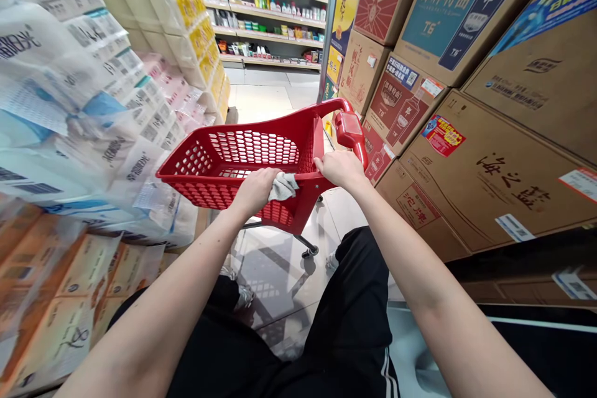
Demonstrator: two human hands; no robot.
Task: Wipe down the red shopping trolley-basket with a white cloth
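A red plastic shopping cart [242,149] on small wheels stands in the aisle in front of me, its basket empty. My left hand [255,189] is closed on a grey cloth [283,186] and presses it against the cart's near rim. My right hand [339,168] is closed around the cart's red handle [351,130] at its base. My black-trousered legs and pale shoes show below the cart.
Stacked packs of tissue paper [93,112] crowd the left side of the aisle. Brown cardboard cartons [466,137] are piled high on the right. Shelves of small goods [270,12] stand at the far end, across a pale tiled floor [265,99].
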